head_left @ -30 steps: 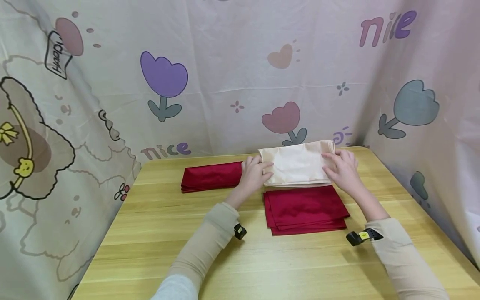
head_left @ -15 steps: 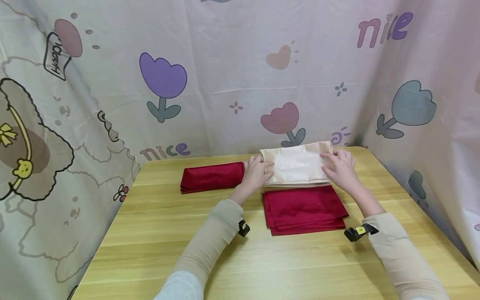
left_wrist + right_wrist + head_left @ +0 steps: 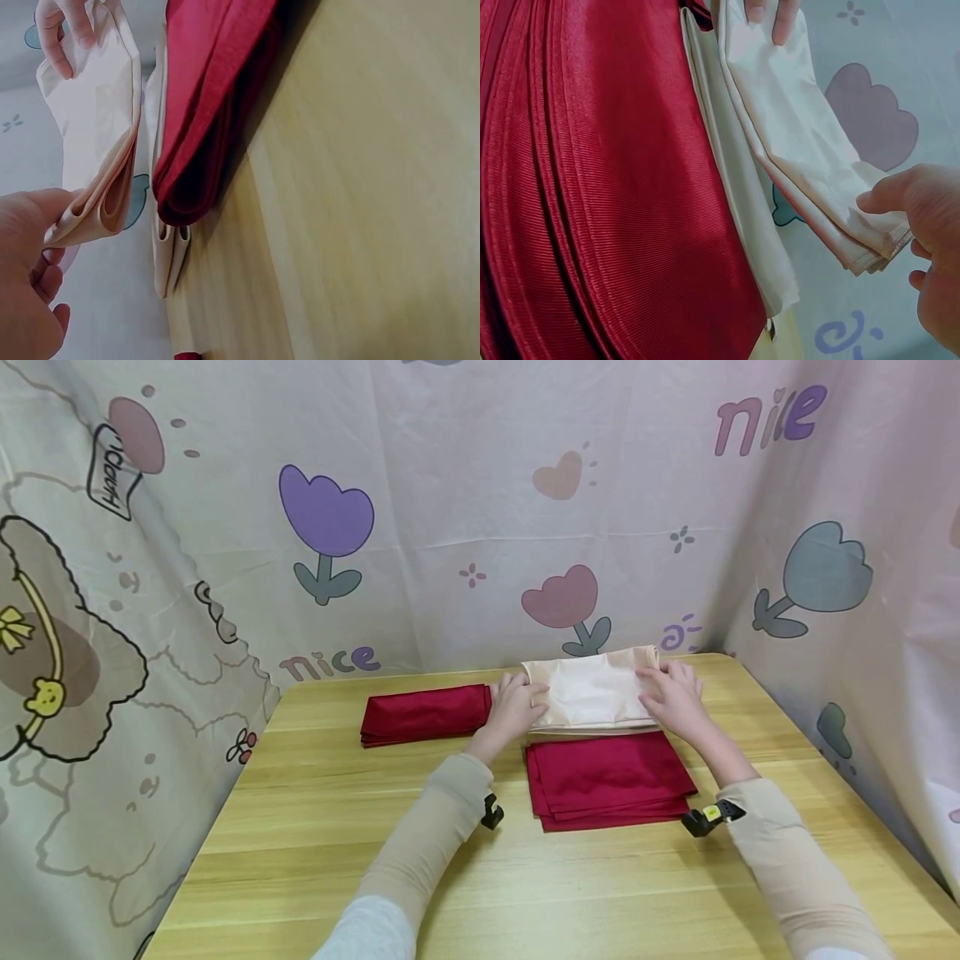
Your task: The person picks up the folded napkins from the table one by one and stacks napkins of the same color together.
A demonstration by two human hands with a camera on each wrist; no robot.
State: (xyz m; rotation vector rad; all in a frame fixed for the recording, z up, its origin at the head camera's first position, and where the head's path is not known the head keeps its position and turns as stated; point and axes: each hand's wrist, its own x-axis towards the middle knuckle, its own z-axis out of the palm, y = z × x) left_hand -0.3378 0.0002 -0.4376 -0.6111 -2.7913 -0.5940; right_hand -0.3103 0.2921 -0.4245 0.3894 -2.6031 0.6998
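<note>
A folded cream cloth (image 3: 592, 689) is held near the table's back edge. My left hand (image 3: 516, 703) pinches its left end between thumb and fingers, and my right hand (image 3: 675, 693) pinches the right end the same way. In the left wrist view the held cloth (image 3: 97, 112) shows its looped folds and hangs clear of another folded cream cloth (image 3: 172, 262). The right wrist view shows that lower cloth (image 3: 757, 240) lying behind the red pile. In front lies a pile of folded red cloths (image 3: 611, 781), its layers slightly uneven.
A narrower pile of folded red cloth (image 3: 426, 714) lies at the back left, close to my left hand. The wooden table (image 3: 300, 843) ends at the back against a patterned curtain (image 3: 450, 510), which also hangs along both sides.
The held cream cloth has come down slightly. My right hand has moved a little left and down with it. The red piles lie as before.
</note>
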